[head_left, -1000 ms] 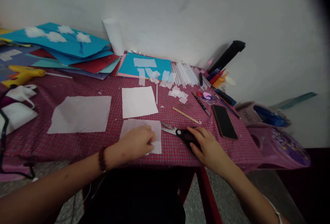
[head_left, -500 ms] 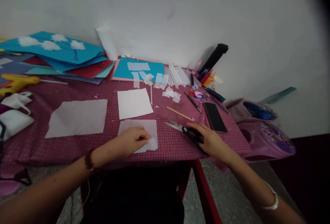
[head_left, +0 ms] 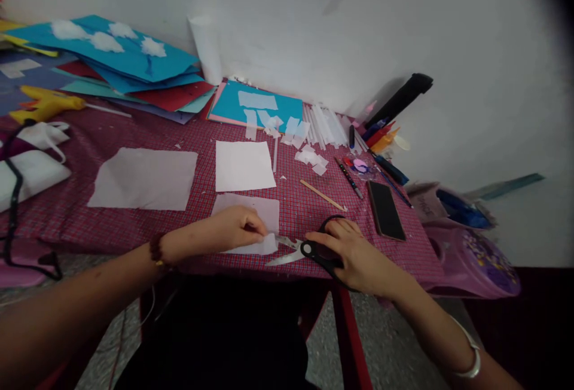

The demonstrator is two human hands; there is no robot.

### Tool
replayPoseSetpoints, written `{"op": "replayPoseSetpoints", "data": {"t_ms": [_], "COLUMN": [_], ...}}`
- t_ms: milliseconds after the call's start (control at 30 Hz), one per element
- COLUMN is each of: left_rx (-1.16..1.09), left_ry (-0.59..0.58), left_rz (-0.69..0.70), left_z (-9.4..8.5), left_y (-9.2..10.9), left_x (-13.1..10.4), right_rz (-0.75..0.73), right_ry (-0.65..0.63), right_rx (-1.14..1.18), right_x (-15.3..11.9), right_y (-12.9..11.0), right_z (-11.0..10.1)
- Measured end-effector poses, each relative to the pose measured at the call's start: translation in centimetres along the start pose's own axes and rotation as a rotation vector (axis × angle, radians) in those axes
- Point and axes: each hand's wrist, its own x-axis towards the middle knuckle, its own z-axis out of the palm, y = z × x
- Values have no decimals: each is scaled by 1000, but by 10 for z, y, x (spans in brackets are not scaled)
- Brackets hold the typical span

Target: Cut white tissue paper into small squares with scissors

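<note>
Between the thumb and fingers of my left hand (head_left: 237, 227) is a small piece of white paper (head_left: 269, 244), above a larger thin white sheet (head_left: 264, 207) near the table's front edge. My right hand (head_left: 359, 252) grips black-handled scissors (head_left: 307, 249), whose blades are spread apart and point left toward the small piece. Whether a blade touches the paper I cannot tell. Just beyond the hands lies a square white sheet (head_left: 246, 165). Farther left rests another thin sheet (head_left: 146, 179) with an uneven edge.
Blue cards with white cloud shapes (head_left: 134, 70) and a yellow glue gun (head_left: 47, 104) are at the left. Cut paper strips (head_left: 258, 101), glue sticks (head_left: 325, 127), a wooden stick (head_left: 323, 195) and a phone (head_left: 386, 210) lie farther back and right. A pink bin (head_left: 470, 258) stands beside the table.
The scissors have come off the table, moved left toward the small paper piece, and their blades have spread. My left hand has brought the piece slightly right.
</note>
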Motion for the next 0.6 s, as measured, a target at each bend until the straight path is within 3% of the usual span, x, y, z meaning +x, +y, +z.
{"op": "replayPoseSetpoints", "data": {"t_ms": [233, 600], "left_rx": [-25, 124], "left_ry": [7, 81], "left_rz": [6, -14], "left_z": [1, 8], "left_y": [-4, 5], "left_x": [1, -1], "right_rz": [-69, -118], "right_ry": [-68, -200], "right_rx": [-4, -48], "right_x": [16, 13], "right_y": [4, 11], "right_z": [-4, -2]}}
